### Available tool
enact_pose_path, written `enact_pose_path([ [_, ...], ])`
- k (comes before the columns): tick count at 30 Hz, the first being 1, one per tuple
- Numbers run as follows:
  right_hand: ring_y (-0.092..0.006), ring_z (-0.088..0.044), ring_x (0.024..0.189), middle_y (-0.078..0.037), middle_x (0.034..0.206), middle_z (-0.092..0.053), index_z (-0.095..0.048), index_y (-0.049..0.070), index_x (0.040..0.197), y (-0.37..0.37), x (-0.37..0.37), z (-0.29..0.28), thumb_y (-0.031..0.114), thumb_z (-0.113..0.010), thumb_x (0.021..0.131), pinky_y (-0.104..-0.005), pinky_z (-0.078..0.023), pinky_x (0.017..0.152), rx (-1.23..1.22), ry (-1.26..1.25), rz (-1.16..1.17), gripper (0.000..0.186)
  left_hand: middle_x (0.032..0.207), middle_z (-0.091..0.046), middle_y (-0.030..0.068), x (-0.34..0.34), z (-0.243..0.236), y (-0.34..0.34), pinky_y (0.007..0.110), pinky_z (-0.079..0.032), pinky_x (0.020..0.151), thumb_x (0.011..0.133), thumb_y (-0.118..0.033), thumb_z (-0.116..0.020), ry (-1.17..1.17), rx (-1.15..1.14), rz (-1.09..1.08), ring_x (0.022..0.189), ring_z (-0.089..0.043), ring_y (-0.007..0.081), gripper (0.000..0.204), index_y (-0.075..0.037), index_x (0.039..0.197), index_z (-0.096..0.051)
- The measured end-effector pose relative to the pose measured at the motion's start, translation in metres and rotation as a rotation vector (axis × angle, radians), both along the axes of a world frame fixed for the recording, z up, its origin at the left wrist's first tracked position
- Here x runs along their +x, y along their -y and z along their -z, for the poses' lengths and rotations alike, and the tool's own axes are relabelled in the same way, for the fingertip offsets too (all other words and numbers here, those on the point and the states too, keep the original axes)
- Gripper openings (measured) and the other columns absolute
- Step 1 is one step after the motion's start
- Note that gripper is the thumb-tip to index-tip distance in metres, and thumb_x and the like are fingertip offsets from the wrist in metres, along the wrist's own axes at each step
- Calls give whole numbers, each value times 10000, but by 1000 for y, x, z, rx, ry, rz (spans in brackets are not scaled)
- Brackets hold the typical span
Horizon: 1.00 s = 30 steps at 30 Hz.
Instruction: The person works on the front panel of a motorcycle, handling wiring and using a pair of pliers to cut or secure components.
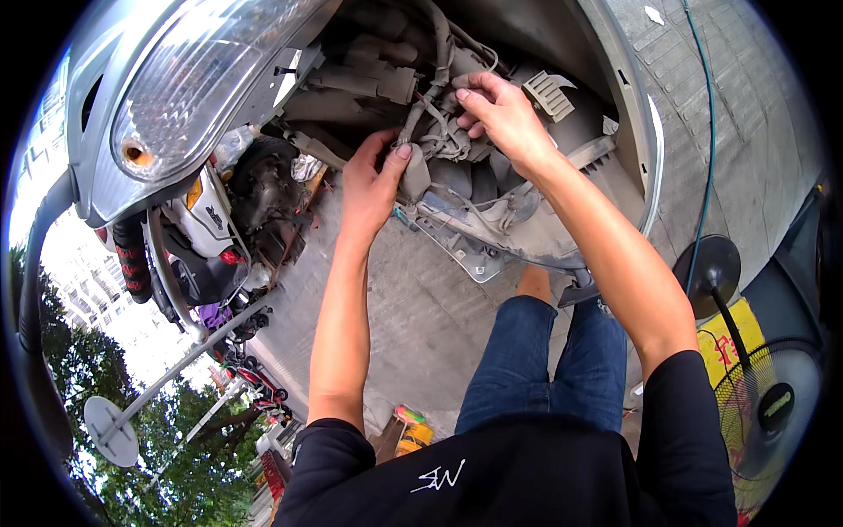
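Observation:
In front of me is the opened, dusty front of a scooter, with its inner parts bared. A thick taped wiring harness (414, 121) runs down through the opening. My left hand (372, 180) is closed around its lower part, thumb on top, beside a dusty grey flap-like piece (415, 180). Among the thinner wires (448, 136), my right hand (496, 110) has its thumb and forefinger pinched together and the other fingers curled. What lies between those fingertips is too small to make out. A light-coloured finned block (550, 95) sits just right of the right hand.
A clear headlight unit (189, 97) hangs at upper left. The scooter's curved panel edge (652, 167) borders the opening on the right. A teal hose (708, 132) crosses the paving. A black fan (773, 408) stands at lower right; other scooters (206, 220) are parked at left.

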State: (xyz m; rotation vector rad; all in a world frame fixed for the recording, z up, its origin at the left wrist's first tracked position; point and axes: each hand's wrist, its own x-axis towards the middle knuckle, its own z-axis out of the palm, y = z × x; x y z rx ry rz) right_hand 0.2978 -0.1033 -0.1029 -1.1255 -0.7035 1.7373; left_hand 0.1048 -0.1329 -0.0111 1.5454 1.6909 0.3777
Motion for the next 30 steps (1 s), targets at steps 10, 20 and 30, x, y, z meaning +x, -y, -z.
enact_pose_path([
  [10, -98, -610, 748, -55, 940, -641, -587, -38, 1147, -22, 12, -6, 228, -591, 942, -242, -491, 652, 15, -67, -141, 336, 783, -644, -12, 29, 23, -10, 239, -419, 681, 987, -291, -547, 15, 129, -120, 714, -508, 75, 329, 16, 1053, -645],
  [20, -85, -532, 646, -3, 691, -564, -639, 35, 956, -18, 25, -4, 264, -624, 877, -242, -429, 626, -25, -230, -47, 242, 821, -712, 68, 23, 8, -41, 304, -473, 739, 968, -290, -516, -152, -169, 87, 735, -626, 174, 318, -35, 1049, -687],
  [30, -251, -644, 742, -118, 854, -643, -539, -29, 1101, -20, 24, -8, 301, -716, 852, -362, -498, 664, 358, 407, 5, 450, 870, -657, 36, 21, 29, -37, 243, -463, 763, 970, -144, -494, 427, -242, -25, 781, -587, 91, 380, 19, 1308, -549],
])
